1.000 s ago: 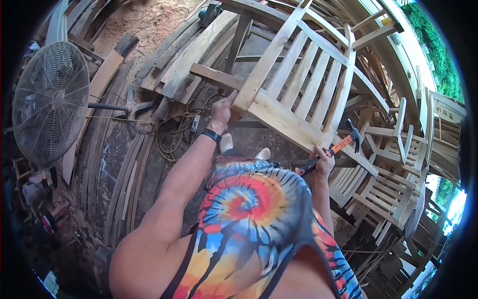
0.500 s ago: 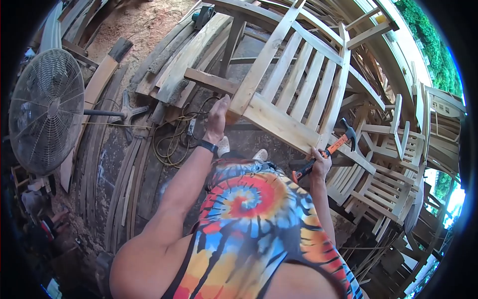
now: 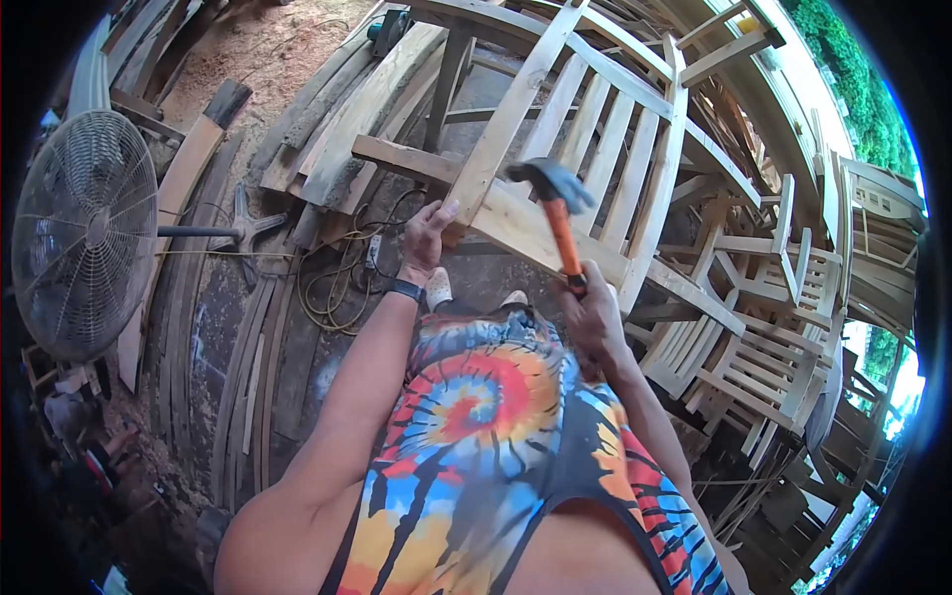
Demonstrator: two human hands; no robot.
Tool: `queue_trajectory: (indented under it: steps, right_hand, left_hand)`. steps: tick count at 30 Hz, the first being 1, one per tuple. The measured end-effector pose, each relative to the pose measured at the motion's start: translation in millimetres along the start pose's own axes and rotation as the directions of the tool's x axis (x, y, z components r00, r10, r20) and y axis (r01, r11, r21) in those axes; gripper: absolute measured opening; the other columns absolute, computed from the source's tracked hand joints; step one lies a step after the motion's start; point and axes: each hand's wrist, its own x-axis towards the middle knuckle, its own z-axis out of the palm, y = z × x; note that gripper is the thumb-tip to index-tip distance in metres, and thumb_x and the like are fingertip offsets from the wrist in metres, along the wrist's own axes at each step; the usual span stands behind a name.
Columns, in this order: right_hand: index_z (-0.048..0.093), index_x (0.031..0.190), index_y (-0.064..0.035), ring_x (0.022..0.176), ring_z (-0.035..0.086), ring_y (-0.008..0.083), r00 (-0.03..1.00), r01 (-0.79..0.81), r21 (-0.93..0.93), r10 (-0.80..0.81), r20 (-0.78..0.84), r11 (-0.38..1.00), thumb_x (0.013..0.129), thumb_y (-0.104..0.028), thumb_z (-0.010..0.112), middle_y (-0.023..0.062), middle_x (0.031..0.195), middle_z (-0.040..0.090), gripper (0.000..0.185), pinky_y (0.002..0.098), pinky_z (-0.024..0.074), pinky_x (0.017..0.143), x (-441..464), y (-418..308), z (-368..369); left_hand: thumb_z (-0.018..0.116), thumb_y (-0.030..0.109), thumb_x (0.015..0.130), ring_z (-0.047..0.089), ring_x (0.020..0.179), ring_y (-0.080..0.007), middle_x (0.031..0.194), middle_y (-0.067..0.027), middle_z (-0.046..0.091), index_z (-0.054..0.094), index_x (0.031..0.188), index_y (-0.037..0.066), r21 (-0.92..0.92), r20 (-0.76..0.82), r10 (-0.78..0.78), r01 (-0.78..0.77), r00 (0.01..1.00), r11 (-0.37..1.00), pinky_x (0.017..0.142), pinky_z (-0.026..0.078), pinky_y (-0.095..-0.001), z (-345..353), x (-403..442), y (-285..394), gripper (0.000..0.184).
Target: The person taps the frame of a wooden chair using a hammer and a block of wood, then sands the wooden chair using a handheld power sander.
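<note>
1 hammer (image 3: 563, 238), 1 slatted chair frame (image 3: 511, 213), 1 fan (image 3: 97, 228) showing | right hand (image 3: 591, 315) clamping hammer before chair frame | left hand (image 3: 423, 238) nearing frame corner, grip unclear | hammer head blurring, hiding slats

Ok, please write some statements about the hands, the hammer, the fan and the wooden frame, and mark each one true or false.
1. The right hand holds the hammer. True.
2. The hammer's handle is all green. False: it shows orange and black.
3. A dark band is around the wrist of the left hand. True.
4. The left hand holds a second hammer. False: it has no tool and is at a corner of the slatted wooden frame.
5. The fan has a round wire guard. True.
</note>
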Motion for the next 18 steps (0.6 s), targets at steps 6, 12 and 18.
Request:
queue_trajectory:
  steps: [6, 12, 18]
  right_hand:
    - [0.056, 0.106, -0.0019, 0.055, 0.056, 0.0239, 0.999, 0.007, 0.085, -0.010, 0.037, 0.996, 0.101, -0.021, 0.065, 0.0117, 0.064, 0.056, 0.022, 0.0402, 0.0458, 0.057, 7.0, -46.3, 3.3]
    - [0.057, 0.102, -0.0025, 0.052, 0.054, 0.0257, 0.967, 0.156, 0.206, -0.107, -0.231, 0.966, 0.103, -0.018, 0.056, 0.0137, 0.063, 0.054, 0.016, 0.0409, 0.0456, 0.056, 5.4, -15.1, 27.5]
    - [0.056, 0.102, 0.0003, 0.053, 0.057, 0.0354, 0.999, 0.038, 0.005, -0.037, -0.040, 0.999, 0.105, -0.023, 0.054, 0.0207, 0.062, 0.056, 0.023, 0.0449, 0.0442, 0.055, 20.6, -52.0, 0.6]
  left_hand:
    - [0.071, 0.045, 0.091, 0.062, 0.092, -0.0104, 0.099, -0.0026, 0.071, 0.075, 0.112, -0.002, 0.092, -0.099, 0.030, -0.021, 0.995, 0.996, 0.087, 0.047, -0.0257, 2.2, -5.1, 2.4, 0.052]
    - [0.076, 0.046, 0.088, 0.059, 0.080, -0.0069, 0.086, -0.0002, 0.070, 0.077, 0.103, -0.002, 0.039, -0.154, 0.059, -0.053, 0.986, 0.998, 0.073, 0.047, -0.0241, 11.3, -8.7, 11.4, 0.050]
    - [0.077, 0.044, 0.088, 0.054, 0.077, -0.0061, 0.081, 0.0020, 0.065, 0.076, 0.100, -0.002, 0.048, -0.155, 0.080, -0.073, 0.985, 0.996, 0.069, 0.045, -0.0244, 12.3, -7.8, 11.4, 0.048]
